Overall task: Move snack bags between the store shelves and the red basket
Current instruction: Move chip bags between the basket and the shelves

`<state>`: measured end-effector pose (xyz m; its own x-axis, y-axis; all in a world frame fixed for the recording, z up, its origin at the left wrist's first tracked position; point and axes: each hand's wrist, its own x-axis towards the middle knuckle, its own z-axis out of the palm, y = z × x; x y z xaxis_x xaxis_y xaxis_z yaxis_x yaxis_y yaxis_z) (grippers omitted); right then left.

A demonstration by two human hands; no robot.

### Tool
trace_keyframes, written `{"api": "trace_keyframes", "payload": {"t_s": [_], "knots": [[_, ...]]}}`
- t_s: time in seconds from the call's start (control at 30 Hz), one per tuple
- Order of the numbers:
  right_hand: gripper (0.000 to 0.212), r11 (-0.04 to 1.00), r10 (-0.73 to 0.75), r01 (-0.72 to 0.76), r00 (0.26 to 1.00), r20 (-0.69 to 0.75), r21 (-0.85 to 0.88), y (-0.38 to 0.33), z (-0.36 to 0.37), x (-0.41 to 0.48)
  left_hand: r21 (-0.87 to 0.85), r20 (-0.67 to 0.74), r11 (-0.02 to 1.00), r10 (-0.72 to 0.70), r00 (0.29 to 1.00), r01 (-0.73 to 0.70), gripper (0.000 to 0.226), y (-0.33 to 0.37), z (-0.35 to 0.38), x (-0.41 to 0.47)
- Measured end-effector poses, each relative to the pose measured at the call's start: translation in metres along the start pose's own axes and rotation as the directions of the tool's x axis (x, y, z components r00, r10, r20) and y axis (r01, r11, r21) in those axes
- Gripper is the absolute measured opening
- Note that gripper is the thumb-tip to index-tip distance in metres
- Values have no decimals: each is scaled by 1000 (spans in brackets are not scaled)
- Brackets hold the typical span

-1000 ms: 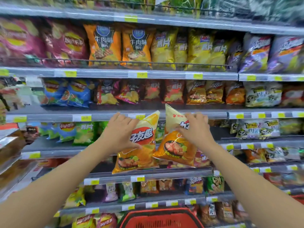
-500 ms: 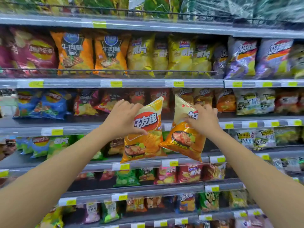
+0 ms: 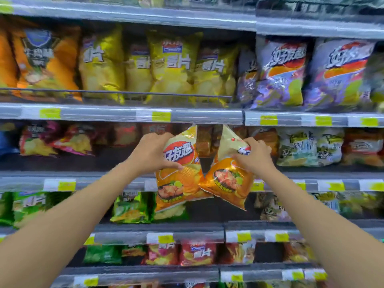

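1. The store shelves (image 3: pixel 351 185) fill everything ahead of both hands. The red basket is not in frame, so I judge this a restock onto the row level with your hands.
2. Beyond your hands, orange-red bags (image 3: pixel 204 140) stand at the back of that row. A dark gap (image 3: pixel 116 159) lies beyond and left of your left hand. It looks like the free slot, so aim there.
3. The left bag (image 3: pixel 178 183) hangs near upright in the air, short of the shelf, mostly below your left hand. The right bag (image 3: pixel 226 181) is tilted, with its bottom swung down and right. Their lower inner edges seem to touch, so spread your hands and they won't snag.
4. Your left hand (image 3: pixel 151 152) grips the left bag's upper half, with the thumb across the front. Your right hand (image 3: pixel 255 156) grips the right bag high up, fingers curled over its front. Both are holding crinkly, air-filled foil, so squeeze lightly.
5. Both bags' top corners sit just under the rail (image 3: pixel 207 117) above your hands. Dip them before pushing in, go bottom edge first, and let go only once each bag stands.
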<state>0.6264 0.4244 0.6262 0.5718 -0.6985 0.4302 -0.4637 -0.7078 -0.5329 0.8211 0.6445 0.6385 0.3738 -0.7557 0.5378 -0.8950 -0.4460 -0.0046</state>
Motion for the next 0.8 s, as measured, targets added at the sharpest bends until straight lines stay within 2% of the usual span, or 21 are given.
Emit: {"api": "trace_keyframes", "payload": {"t_s": [0.13, 0.27, 0.4, 0.5, 0.6, 0.67, 0.8], "knots": [[55, 1000, 9, -10, 999, 31, 28, 24, 6, 35, -34, 49, 997, -70, 996, 71, 99, 15, 32, 29], [49, 983, 91, -90, 996, 6, 159, 36, 13, 65, -67, 77, 991, -113, 991, 119, 107, 21, 49, 56], [59, 958, 145, -155, 988, 60, 243, 40, 22, 95, -94, 154, 981, -156, 976, 171, 96, 22, 57, 83], [68, 973, 51, -60, 998, 45, 223, 39, 30, 118, -191, 201, 959, -169, 965, 208, 81, 23, 61, 102], [67, 975, 5, -5, 1000, 0, 223, 35, 36, 130, -69, 219, 982, -158, 963, 177, 74, 23, 72, 118], [62, 984, -12, 7, 1000, 26, 180, 36, 42, 134, -5, 235, 983, -176, 956, 182, 70, 21, 82, 123], [62, 998, -20, 14, 993, 115, 60, 41, 48, 138, 15, 271, 989, -147, 951, 149, 69, 15, 91, 124]]}}
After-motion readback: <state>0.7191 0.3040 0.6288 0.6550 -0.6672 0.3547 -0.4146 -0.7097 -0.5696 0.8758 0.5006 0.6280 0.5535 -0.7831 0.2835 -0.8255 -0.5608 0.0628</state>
